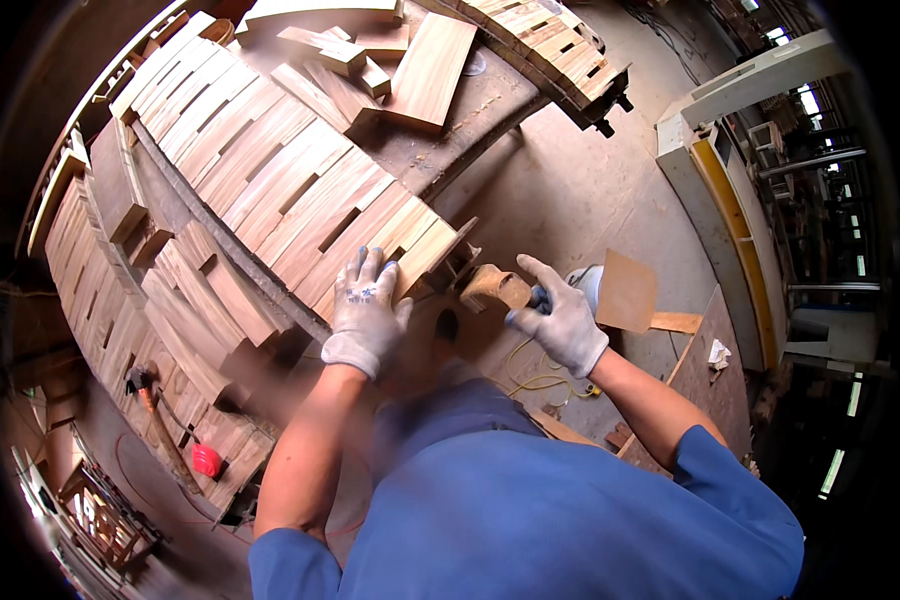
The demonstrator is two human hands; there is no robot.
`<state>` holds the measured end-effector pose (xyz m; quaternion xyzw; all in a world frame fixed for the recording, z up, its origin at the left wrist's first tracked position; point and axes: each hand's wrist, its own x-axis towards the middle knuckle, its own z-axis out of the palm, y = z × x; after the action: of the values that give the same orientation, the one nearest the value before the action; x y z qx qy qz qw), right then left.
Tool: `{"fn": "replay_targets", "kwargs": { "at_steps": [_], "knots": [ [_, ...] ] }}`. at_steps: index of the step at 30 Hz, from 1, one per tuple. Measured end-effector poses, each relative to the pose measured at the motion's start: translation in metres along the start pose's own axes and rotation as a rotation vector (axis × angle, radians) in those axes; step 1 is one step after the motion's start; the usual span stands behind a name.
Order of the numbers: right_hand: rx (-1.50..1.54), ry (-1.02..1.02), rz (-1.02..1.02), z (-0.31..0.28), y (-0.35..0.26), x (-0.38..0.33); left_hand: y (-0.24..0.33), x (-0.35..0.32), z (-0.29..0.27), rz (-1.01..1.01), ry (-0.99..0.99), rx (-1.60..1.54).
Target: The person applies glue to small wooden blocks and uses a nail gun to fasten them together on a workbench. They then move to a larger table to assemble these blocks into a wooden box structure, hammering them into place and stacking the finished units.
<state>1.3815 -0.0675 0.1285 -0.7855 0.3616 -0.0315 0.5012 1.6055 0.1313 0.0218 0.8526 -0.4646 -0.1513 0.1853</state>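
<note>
My left hand [364,305], in a pale grey work glove, lies with fingers spread on the near end of a row of light wooden slats [300,180]. The slats are joined side by side, with dark slots between some of them. Just right of that end, my gloved right hand [566,325] is closed round the dark blue part of a tan, block-headed tool [496,288]. Its exact kind is hard to make out. The tool's head is beside the end of the slats, and I cannot tell whether they touch.
Loose wooden boards [430,75] are piled on the bench beyond the slats. Left of them are curved wooden pieces [205,300], a hammer [160,425] and a red object [206,460]. A tan sheet [627,291] stands by a white bucket [588,285]. Yellow cord [542,383] lies on the floor.
</note>
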Motion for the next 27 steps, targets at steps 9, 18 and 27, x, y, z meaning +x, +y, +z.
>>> {"fn": "replay_targets", "kwargs": {
  "at_steps": [9, 18, 27],
  "knots": [
    [-0.547, 0.427, -0.232, -0.023, 0.058, 0.062, -0.002, 0.001, 0.005, 0.012, 0.012, 0.007],
    [-0.186, 0.405, 0.250, -0.004, 0.158, 0.161, 0.005, 0.002, -0.005, 0.019, 0.005, 0.006],
    [0.043, 0.212, 0.402, 0.062, 0.247, 0.203, 0.007, 0.004, -0.006, 0.014, -0.012, 0.041]
  ]
}}
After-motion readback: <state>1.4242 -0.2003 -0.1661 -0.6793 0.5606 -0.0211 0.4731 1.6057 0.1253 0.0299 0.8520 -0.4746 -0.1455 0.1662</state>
